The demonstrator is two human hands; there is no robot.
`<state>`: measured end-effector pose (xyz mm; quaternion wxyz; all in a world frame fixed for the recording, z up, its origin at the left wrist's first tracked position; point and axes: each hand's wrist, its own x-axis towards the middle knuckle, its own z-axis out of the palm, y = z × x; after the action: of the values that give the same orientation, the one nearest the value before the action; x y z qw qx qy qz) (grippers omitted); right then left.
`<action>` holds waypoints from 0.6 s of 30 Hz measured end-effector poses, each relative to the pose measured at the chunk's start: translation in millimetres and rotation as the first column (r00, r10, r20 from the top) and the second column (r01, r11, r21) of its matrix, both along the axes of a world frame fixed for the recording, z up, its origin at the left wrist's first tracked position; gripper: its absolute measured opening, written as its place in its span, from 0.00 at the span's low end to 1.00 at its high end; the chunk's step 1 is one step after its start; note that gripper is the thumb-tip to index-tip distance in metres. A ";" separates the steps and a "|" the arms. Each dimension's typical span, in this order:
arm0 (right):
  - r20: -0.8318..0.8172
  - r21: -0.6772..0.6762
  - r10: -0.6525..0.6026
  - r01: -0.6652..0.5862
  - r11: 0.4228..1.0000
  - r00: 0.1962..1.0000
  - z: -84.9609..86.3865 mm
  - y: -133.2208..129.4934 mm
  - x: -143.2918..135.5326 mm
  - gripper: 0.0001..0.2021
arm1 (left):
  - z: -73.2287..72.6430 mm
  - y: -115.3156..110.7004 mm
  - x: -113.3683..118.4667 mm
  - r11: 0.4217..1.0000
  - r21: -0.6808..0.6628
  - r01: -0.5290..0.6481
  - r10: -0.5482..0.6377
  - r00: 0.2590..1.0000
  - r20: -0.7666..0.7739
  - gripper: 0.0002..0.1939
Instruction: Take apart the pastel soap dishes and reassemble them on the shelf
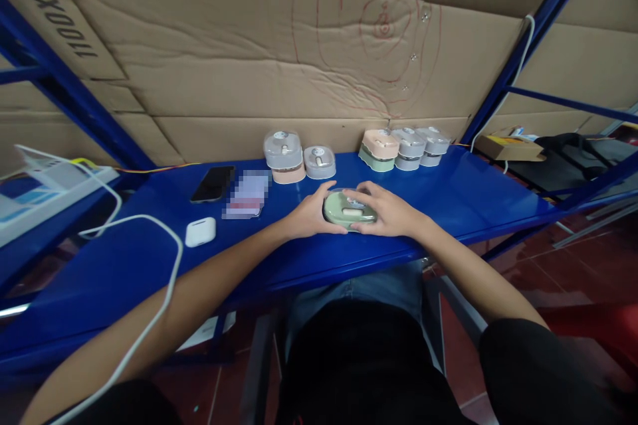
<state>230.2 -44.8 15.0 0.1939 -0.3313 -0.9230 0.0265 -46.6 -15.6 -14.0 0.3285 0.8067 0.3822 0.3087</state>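
Between my two hands is a small green box with a clear lid (339,211), rounded in outline, near the front edge of the blue table (399,209). My left hand (312,214) wraps its left end, with the thumb up by the back edge. From the right, my right hand (383,209) grips it, its fingers reaching over the lid and partly covering a label there. A pale oblong piece shows on the front of the lid. I cannot tell whether the box rests on the table or is slightly lifted.
Similar grey boxes (282,149), a lone grey box (319,163) and peach, green and grey boxes (379,144) stand along the cardboard wall (224,80). Left lie a black phone (213,184), a blurred-out phone (248,194) and a white earbud case (200,232). A white cable (174,265) crosses my left arm.
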 end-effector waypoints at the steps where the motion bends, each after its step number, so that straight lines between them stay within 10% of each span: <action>1: 0.005 -0.005 -0.006 0.006 1.000 1.000 -0.8 -1.8 2.2 0.42 | -0.5 0.1 0.7 1.000 0.010 -0.002 0.002 1.000 -0.002 0.67; 11: 0.285 0.063 -0.461 0.463 0.884 0.841 15.3 -33.0 11.0 0.43 | -8.5 3.4 1.5 0.955 0.260 -0.140 0.184 0.971 -0.154 0.35; 18: 0.427 0.194 -0.679 0.673 0.714 0.597 28.8 17.6 -35.0 0.42 | -6.2 -2.6 2.4 0.952 0.300 -0.056 0.133 0.961 -0.242 0.33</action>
<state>195.1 -27.1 43.8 -0.0377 -0.6505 -0.7464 -0.1353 -44.2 -18.2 -20.2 0.1384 0.8602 0.4107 0.2686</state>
